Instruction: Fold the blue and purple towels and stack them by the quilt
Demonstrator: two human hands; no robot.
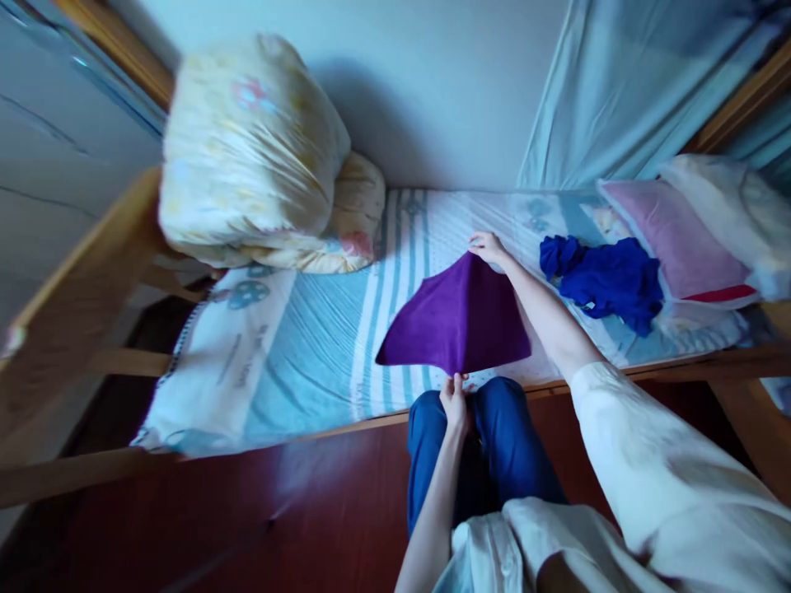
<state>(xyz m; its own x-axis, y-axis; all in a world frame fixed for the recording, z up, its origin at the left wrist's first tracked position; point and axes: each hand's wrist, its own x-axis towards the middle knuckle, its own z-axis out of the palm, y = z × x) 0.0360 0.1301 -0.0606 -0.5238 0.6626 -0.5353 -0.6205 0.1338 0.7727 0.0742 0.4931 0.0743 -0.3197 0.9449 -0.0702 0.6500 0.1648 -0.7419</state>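
My white sleeve point(655, 453) fills the lower right of the frame, and my knees in blue trousers point(519, 441) come up at bottom centre. Just past them my left hand point(455, 405) has its fingers drawn together, thumb against them, pinching the lowest point of the purple cloth point(463, 321). That cloth lies in the centre of the frame, spread between my hands with a ridge down its middle. At its top corner, my right hand point(488, 247) pinches the fabric between thumb and fingers, barely parted. Beneath is the bed's striped blue-and-white sheet point(309, 329). Right of centre lies a crumpled blue garment point(611, 280), beside a pink pillow point(680, 235). A bundled yellowish quilt point(253, 148) sits upper left; behind stands the pale wall point(445, 107), with a light curtain point(599, 99) hanging upper right
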